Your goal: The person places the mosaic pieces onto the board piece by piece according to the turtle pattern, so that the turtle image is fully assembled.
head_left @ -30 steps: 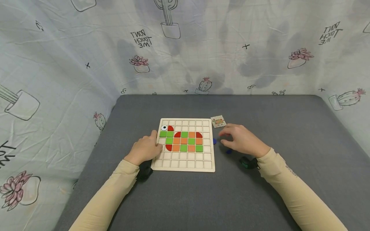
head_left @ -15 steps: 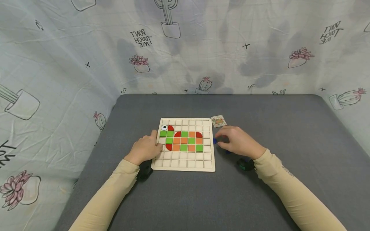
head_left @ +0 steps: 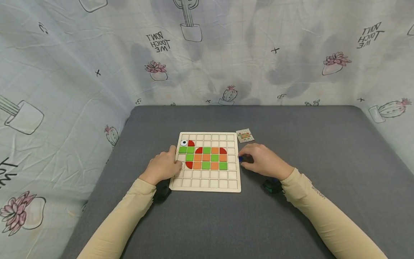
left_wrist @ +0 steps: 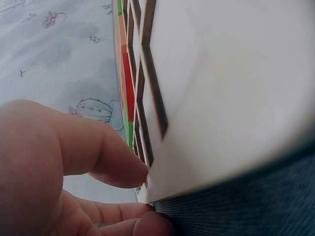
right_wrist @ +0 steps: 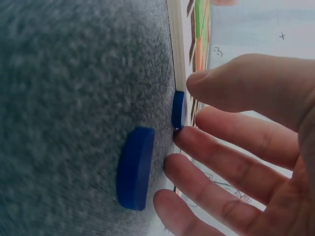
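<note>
A wooden grid board (head_left: 205, 186) lies on the table, filled partly with green, orange and red tiles and an eye tile (head_left: 183, 143). My left hand (head_left: 162, 165) grips its left edge, seen close in the left wrist view. At the right edge, my right hand (head_left: 266, 160) has its thumb and fingers spread around a small blue piece (right_wrist: 179, 109), fingertips close to it. A second blue piece (right_wrist: 135, 169), with a curved side, lies on the cloth nearer the right wrist camera; the hand hides it in the head view.
A small pattern card (head_left: 245, 135) lies at the board's far right corner. The grey table (head_left: 207, 223) reaches back to a hanging fabric sheet (head_left: 245, 54) printed with cacti, which also stands along both sides.
My right hand has moved left and slightly toward me, bringing its thumb and fingers around the blue piece beside the board. The left hand and the board have stayed put.
</note>
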Available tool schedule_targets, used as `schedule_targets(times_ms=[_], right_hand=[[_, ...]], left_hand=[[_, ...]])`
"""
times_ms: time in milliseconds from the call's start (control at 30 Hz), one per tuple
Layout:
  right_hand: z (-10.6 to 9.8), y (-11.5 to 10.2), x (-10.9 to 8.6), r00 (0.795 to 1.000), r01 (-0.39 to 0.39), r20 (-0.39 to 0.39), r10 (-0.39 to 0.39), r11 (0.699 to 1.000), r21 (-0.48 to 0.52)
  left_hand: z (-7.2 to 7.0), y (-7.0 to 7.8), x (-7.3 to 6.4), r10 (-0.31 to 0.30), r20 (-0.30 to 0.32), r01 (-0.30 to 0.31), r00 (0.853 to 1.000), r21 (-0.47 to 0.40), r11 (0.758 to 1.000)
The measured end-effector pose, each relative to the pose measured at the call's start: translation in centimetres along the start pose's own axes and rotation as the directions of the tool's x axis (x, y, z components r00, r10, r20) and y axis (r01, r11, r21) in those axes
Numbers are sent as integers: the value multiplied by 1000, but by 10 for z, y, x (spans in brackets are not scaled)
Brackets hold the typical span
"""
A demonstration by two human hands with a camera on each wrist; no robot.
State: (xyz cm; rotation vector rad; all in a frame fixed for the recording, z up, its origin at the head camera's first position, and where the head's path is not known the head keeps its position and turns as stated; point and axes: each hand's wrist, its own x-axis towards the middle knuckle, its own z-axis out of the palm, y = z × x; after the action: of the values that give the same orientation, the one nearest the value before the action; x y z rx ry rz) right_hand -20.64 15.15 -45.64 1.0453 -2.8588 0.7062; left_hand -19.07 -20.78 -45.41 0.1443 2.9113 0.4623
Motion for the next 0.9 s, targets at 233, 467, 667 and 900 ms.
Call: schedule_targets(times_ms=[233,467,667,900], right_hand=[[3,-1,-1,1000,23,-13,-23,1000,-1],[8,-4,1,998,44,-37,-46,998,-35],[9,-8,2,998,37,-40,-39,998,-46],[9,-9,3,998,49,-42,-52,997,-53]], left_hand=[[0,0,0,-3,3,3,1000,6,1000],[0,0,0,0,5,0,1000,0,1000],[0,0,0,2,5,-2,1000,0,1000],[0,-1,1,3,7,-3,1000,5,1000]])
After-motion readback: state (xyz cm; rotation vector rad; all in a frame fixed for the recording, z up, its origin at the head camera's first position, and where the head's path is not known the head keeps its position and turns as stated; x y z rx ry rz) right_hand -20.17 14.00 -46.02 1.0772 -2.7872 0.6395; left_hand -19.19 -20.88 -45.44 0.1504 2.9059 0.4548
